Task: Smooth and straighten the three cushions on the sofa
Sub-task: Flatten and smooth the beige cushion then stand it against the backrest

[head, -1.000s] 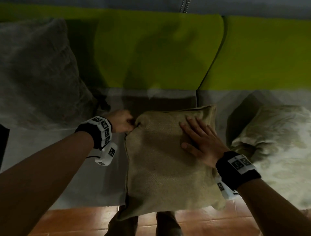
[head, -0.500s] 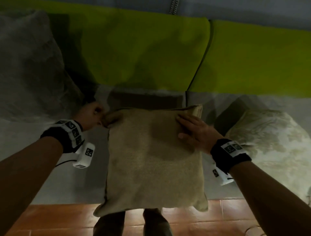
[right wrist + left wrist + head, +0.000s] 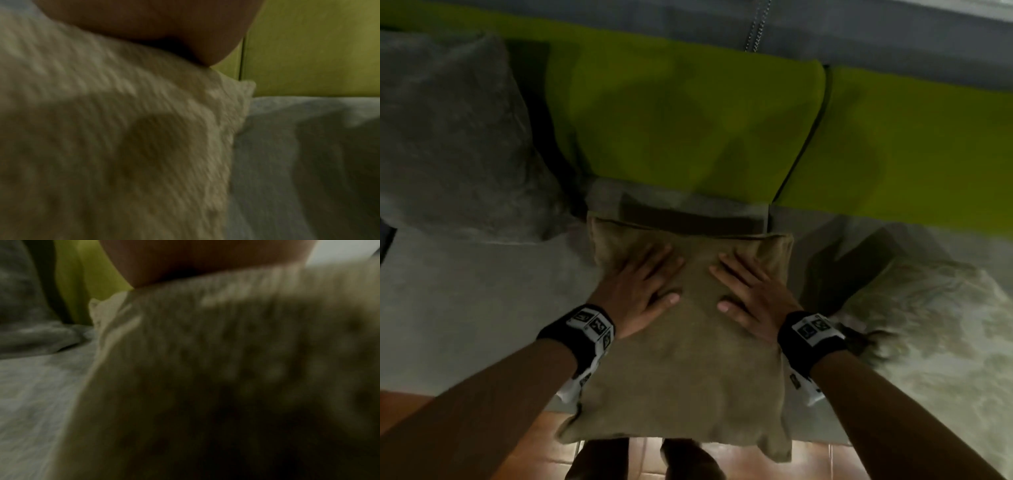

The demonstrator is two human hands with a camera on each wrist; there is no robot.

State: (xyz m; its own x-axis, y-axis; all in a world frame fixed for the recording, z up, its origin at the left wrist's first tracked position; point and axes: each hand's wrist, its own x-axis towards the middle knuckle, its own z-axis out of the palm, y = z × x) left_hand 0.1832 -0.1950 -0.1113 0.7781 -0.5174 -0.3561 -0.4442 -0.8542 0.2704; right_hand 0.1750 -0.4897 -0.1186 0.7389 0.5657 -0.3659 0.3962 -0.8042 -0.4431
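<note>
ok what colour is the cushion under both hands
Plain tan-beige cushion, no pattern; the head view shows it best.

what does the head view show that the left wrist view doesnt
Only the head view shows both hands, the left hand and the right hand, lying flat with straight fingers on the tan cushion, plus the pale patterned cushion at the right, the tiled floor and the wristbands.

Only the left wrist view shows the tan cushion's weave and its crumpled far corner close up, though blurred.

Both show the tan cushion, the grey cushion, the grey seat and the green backrest.
</note>
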